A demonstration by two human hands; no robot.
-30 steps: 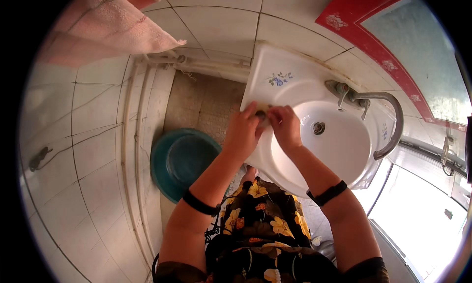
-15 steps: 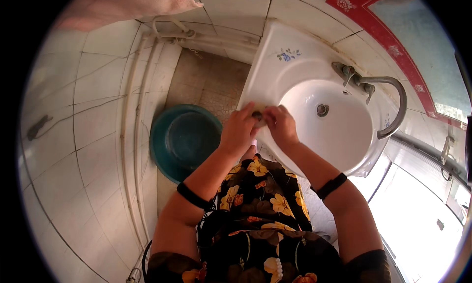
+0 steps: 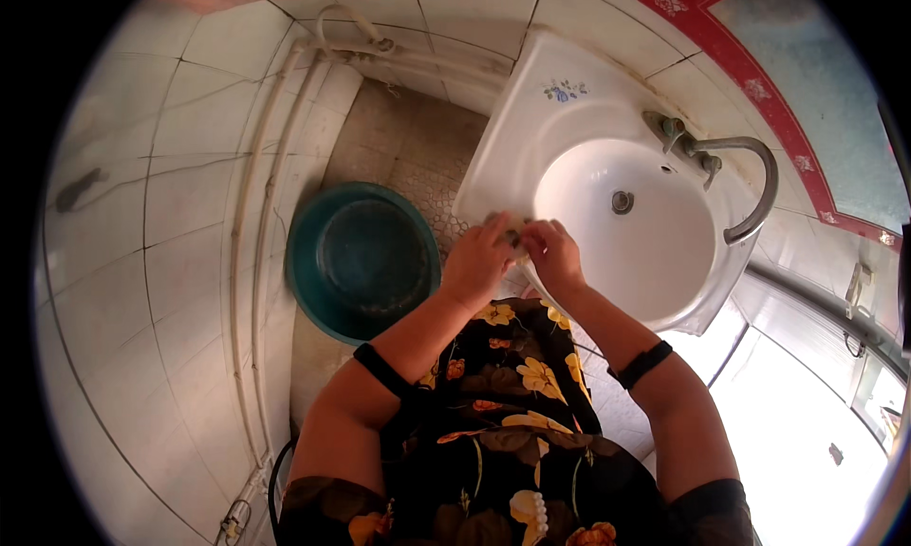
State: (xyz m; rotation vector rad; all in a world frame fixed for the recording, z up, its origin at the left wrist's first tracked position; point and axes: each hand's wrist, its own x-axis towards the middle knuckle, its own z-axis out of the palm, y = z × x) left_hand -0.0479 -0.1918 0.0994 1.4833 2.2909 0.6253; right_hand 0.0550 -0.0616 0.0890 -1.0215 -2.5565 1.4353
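Close together at the near left edge of the white washbasin [image 3: 512, 81], my two hands meet over a small pale, yellowish object [image 3: 518, 225] with dark patches; its kind is too small and too covered to tell. Curled around its left side, my left hand [image 3: 477, 259] keeps hold of it. My right hand [image 3: 556, 254] is closed, with thumb and fingers pinched at the object's right side. Fingers hide most of its outline.
A teal plastic tub [image 3: 365, 261] stands on the floor left of my hands. The basin has a curved metal faucet [image 3: 759, 185] and a drain [image 3: 622, 203]. Pipes [image 3: 249, 261] run along the tiled left wall. A red-framed mirror [image 3: 797, 81] hangs at the upper right.
The view has shifted slightly, and my hands sit a little lower and to the right in it. They stay together on the small pale object, with the fingers slightly rearranged.
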